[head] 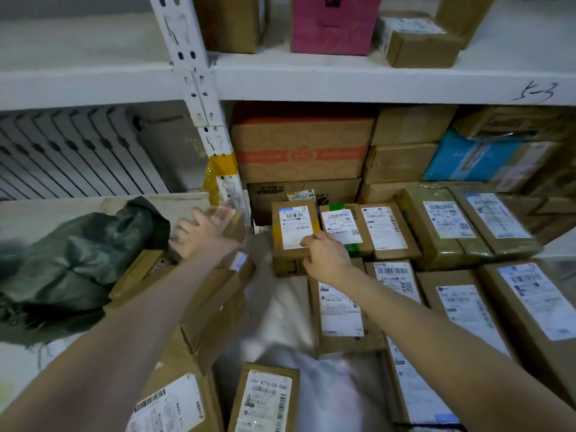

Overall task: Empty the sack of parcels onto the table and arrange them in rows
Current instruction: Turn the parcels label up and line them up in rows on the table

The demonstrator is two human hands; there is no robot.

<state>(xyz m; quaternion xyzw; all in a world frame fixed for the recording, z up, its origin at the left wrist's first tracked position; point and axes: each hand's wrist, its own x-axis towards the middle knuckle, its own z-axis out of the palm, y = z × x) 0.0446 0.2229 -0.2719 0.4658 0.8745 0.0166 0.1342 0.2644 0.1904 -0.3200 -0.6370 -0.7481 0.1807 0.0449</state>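
Note:
The dark green sack [78, 260] lies crumpled at the left on the white surface [40, 216]. My left hand [201, 233] grips a small, blurred cardboard parcel [230, 224] beside the sack. My right hand [327, 255] holds the near edge of a small brown labelled box [293, 227]. This box stands at the left end of a back row of labelled boxes [385, 227]. Below it runs a second row of flat parcels [461, 307]. Several unsorted cardboard parcels [212, 307] are piled under my left forearm.
A white plastic mailer [290, 316] lies between the pile and the rows. Two labelled boxes [265, 397] sit at the near edge. A white shelf upright [218, 151] rises behind my left hand. Stacked cartons [302, 148] fill the shelf behind the rows.

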